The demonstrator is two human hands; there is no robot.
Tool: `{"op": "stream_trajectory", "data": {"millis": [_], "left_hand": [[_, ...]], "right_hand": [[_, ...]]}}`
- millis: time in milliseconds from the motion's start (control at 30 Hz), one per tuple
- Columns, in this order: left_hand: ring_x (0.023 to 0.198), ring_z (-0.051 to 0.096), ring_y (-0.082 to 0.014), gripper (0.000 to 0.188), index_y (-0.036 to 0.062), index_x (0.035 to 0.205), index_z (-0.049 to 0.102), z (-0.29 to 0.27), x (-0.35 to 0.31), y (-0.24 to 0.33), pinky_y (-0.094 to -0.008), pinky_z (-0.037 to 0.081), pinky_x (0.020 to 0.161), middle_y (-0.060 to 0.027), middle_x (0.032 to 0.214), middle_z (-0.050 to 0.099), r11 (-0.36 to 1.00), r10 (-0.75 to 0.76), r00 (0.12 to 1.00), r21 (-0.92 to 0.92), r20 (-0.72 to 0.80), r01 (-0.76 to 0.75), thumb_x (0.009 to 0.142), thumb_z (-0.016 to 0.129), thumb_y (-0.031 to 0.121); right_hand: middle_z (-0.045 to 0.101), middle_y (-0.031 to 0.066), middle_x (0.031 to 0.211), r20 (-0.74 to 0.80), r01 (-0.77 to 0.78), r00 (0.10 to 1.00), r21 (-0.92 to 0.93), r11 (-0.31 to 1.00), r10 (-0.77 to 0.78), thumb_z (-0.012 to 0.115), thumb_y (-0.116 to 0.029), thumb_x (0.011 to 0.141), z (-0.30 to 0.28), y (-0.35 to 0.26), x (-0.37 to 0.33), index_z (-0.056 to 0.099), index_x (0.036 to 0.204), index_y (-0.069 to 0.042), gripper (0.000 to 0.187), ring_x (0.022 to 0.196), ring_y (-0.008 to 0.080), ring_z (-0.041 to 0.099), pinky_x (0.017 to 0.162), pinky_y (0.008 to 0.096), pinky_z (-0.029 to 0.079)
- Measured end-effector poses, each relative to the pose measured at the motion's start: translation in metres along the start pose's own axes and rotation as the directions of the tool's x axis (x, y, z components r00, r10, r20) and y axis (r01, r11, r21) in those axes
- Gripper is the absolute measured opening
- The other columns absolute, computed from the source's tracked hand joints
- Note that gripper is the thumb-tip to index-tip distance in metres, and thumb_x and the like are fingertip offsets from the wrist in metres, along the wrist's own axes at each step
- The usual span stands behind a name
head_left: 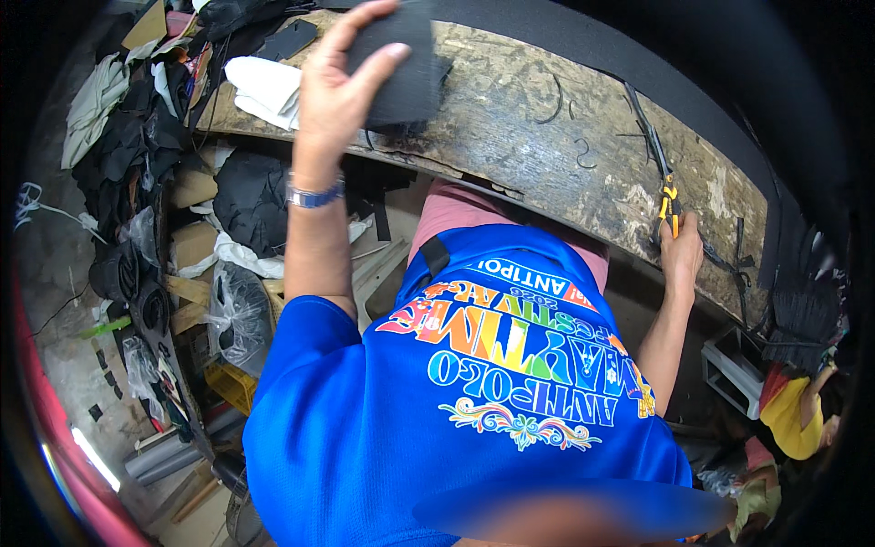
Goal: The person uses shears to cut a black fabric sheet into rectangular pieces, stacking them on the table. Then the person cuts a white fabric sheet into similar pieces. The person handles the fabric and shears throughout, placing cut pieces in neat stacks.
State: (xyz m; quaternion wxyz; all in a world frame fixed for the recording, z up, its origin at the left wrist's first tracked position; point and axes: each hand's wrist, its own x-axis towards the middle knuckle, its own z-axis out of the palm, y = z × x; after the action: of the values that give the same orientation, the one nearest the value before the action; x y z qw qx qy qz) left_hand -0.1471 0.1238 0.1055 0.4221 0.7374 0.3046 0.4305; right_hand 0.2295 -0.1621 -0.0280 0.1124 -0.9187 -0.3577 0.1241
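Observation:
Near the top edge, my left hand [342, 87] grips a dark, flat rectangular piece of sheet material [406, 77] between thumb and fingers; its far part runs out of view. A watch with a metal band [315, 195] is on that wrist. A folded white cloth [264, 89] lies on the bench beside the hand. At the right, my right hand [682, 248] is closed at the lower end of a pliers-like tool with yellow, orange and black handles [671, 202]. The fingertips are partly hidden. A dark strip [643, 118] stretches beyond the tool along the bench.
The worn wooden bench [510, 100] crosses in front of me, with thin black offcuts [585, 153] on it. Black sheeting [583, 50] borders its far side. Dark scraps [137, 150], a clear plastic bag [239, 310] and a yellow crate [230, 387] crowd the left.

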Motion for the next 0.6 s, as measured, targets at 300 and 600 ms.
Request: {"op": "stream_trajectory", "data": {"millis": [300, 600], "left_hand": [[0.113, 0.058, -0.0208, 0.062, 0.0079, 0.136, 0.055, -0.047, -0.004, -0.071, -0.0282, 0.051, 0.09, -0.0107, 0.131, 0.055, 0.837, -0.155, 0.984, 0.541, 0.087, 0.084, 0.081, 0.08, 0.018], [0.104, 0.061, -0.0187, 0.072, -0.006, 0.132, 0.053, -0.04, -0.014, -0.089, -0.0293, 0.049, 0.09, -0.015, 0.123, 0.062, 0.777, -0.629, 0.765, 0.079, 0.139, 0.624, 0.081, 0.078, 0.038]], "right_hand": [[0.067, 0.0254, 0.09, -0.097, -0.019, 0.995, 0.11, 0.994, 0.03, 0.069, -0.025, 0.086, -0.004, -0.01, -0.003, 0.05, 0.108, -0.006, 0.035, 0.088, 0.0452, 0.065, 0.076, 0.051, 0.048], [0.058, 0.0229, 0.121, -0.411, 0.186, 0.893, -0.036, 0.982, -0.185, 0.074, -0.02, 0.083, -0.016, -0.034, 0.008, 0.056, 0.121, 0.001, 0.047, 0.115, 0.0393, 0.056, 0.095, 0.0452, 0.046]]}}
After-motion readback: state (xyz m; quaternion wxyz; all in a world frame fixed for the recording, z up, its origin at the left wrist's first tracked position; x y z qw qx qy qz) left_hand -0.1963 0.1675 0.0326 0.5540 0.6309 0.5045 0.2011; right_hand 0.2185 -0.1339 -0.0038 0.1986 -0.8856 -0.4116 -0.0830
